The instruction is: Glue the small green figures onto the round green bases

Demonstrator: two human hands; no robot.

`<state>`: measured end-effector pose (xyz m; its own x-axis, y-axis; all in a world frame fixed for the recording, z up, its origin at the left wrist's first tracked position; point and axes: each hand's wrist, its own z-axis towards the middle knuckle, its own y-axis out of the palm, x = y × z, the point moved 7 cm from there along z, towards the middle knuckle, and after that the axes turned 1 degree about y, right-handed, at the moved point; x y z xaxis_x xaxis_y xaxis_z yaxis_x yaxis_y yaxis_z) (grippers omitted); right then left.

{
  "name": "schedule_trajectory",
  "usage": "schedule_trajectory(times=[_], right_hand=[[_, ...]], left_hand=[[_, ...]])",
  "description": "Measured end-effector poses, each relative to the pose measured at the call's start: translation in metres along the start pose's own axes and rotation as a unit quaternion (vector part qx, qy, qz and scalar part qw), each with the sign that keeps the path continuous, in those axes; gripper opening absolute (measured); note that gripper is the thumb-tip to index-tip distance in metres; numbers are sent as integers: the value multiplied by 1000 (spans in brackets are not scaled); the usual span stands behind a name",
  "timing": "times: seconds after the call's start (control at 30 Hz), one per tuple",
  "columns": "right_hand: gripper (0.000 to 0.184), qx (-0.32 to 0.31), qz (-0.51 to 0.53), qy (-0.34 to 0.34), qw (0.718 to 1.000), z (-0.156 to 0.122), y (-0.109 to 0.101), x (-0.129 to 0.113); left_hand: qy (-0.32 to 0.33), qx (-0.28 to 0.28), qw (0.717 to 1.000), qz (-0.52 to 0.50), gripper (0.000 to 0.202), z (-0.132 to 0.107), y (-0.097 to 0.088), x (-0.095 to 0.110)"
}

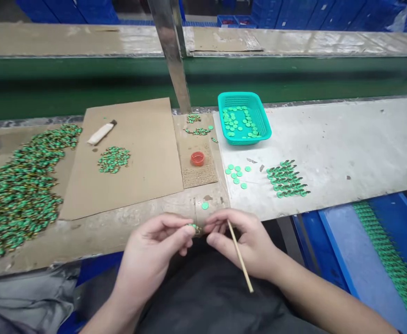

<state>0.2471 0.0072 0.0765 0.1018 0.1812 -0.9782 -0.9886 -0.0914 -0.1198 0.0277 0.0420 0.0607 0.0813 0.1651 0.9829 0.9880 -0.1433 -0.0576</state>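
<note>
My left hand pinches a small green and brass part at the table's front edge. My right hand is closed too; its fingertips meet the same part, and a thin wooden stick runs through its grip, pointing down toward my lap. One loose green disc lies on the table just above my hands. A few more green discs lie further back. A neat group of finished green parts sits to the right.
A teal basket with green discs stands at the back. A red cap rests on a brown pad. A huge heap of green parts fills the left, a small pile lies on cardboard. A metal post rises behind.
</note>
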Motion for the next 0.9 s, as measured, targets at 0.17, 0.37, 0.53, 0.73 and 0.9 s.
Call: schedule_trajectory(times=[0.17,0.37,0.53,0.73,0.9], right_hand=[[14,-42,116,135,983,-12,20,-1],[13,-71,141,172,972,-13,19,12],[14,25,-174,-45,983,4,-10,17],[63,-28,-198,-57,978,7,-28,11],[38,4,-107,-26,994,2,-40,-2]], left_hand=[[27,-1,999,-47,30,-23,25,13],[109,-23,994,21,24,-17,17,18],[85,9,991,105,39,29,-2,9],[111,-71,977,168,22,64,10,4],[159,-57,959,228,18,60,12,8]])
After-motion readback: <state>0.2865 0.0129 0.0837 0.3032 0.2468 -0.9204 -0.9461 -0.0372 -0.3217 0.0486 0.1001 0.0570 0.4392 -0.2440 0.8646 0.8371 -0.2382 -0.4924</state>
